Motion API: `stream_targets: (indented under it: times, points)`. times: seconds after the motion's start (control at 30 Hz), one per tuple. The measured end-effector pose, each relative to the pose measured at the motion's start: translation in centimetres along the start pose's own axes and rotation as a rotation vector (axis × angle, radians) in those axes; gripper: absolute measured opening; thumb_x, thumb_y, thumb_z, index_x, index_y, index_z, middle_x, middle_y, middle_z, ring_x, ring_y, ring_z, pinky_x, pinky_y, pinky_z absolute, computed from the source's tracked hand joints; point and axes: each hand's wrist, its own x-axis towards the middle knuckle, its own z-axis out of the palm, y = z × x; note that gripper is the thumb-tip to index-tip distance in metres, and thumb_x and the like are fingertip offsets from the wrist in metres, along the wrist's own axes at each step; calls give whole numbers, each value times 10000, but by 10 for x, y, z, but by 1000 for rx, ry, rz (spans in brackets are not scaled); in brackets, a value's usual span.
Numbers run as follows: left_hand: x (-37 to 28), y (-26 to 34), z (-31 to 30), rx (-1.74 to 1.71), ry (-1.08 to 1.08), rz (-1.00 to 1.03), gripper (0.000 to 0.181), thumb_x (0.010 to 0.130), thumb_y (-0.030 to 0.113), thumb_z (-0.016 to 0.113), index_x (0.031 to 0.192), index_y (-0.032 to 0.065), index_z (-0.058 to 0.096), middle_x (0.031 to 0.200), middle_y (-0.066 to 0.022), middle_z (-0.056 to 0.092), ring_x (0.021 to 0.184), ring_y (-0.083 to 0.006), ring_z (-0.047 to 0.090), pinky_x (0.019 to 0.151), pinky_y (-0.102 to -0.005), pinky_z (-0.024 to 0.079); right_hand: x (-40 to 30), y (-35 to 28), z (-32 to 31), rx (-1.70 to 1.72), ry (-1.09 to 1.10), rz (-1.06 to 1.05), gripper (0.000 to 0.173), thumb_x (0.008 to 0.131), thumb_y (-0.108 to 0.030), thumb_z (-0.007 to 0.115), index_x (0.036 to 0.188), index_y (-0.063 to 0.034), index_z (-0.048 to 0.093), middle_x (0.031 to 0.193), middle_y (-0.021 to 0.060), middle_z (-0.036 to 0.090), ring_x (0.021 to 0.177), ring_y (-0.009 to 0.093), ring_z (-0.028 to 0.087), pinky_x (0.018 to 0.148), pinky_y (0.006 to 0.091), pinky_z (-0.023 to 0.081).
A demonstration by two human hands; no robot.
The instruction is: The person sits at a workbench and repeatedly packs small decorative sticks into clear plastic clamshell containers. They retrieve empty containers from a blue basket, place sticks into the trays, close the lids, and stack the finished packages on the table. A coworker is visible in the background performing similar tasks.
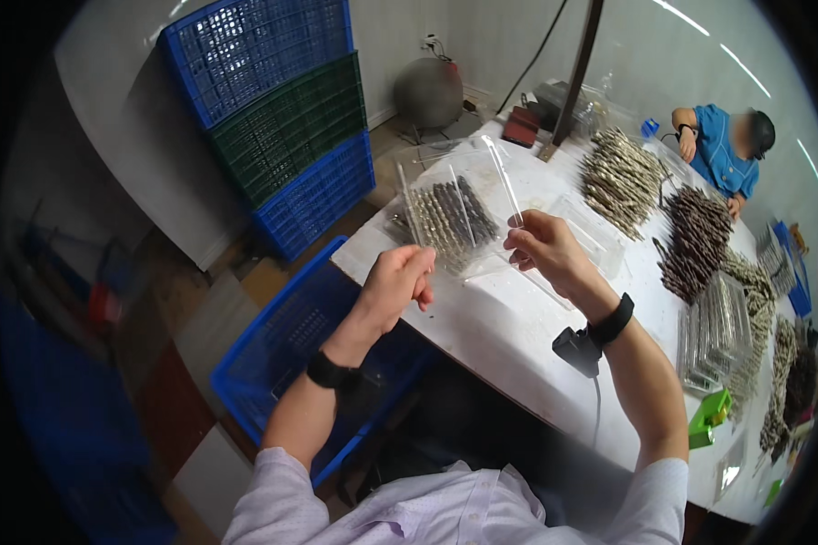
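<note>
My left hand (pixel 399 279) pinches the near left corner of a clear plastic box (pixel 494 163). The right side of the same box is between the thumb and fingers of my right hand (pixel 545 248). Through the plastic show rows of twisted strands, pale ones (pixel 433 221) on the left and dark ones (pixel 474 211) on the right. Whether these rows lie inside the held box or in another one beneath it, I cannot tell. Beyond my right hand, more clear plastic packaging (pixel 596 238) lies on the white table (pixel 491 340).
Piles of pale strands (pixel 620 180) and dark strands (pixel 695 238) lie at the right, near stacked clear boxes (pixel 716 334) and a green tape dispenser (pixel 709 419). A co-worker (pixel 722 153) is beyond. A blue crate (pixel 279 368) stands below the table edge; stacked crates (pixel 286 129) rise behind.
</note>
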Motion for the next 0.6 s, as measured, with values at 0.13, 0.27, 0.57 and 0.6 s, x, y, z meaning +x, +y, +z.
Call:
stream_targets:
  times: [0.13,0.27,0.57,0.6]
  points:
    - [43,-1,-26,348,125,-93,382,927,335,565,692,35,536,548,-17,498,419,-113,510,379,-269,386,43,13,7,-265,145,-68,392,904,-230,625,1138,81,576,782,172,679,668,185,674,579,314,530]
    - [60,1,-33,510,203,-138,466,869,396,577,651,-16,584,536,-56,561,413,-137,537,400,-291,423,79,31,16,-577,210,-99,380,877,-284,626,1058,50,627,789,251,671,751,344,685,690,413,537]
    - [56,-20,-33,515,166,-252,523,855,450,550,640,-26,581,547,-79,575,442,-155,565,387,-313,430,75,41,18,-805,170,-167,293,863,-267,619,835,19,674,734,254,654,766,418,656,712,462,517]
    - [53,-21,-32,519,171,-261,513,857,445,554,655,-25,584,547,-81,576,442,-155,565,386,-306,433,73,43,17,-791,153,-156,296,868,-267,616,825,20,673,715,245,651,734,403,657,699,453,518]
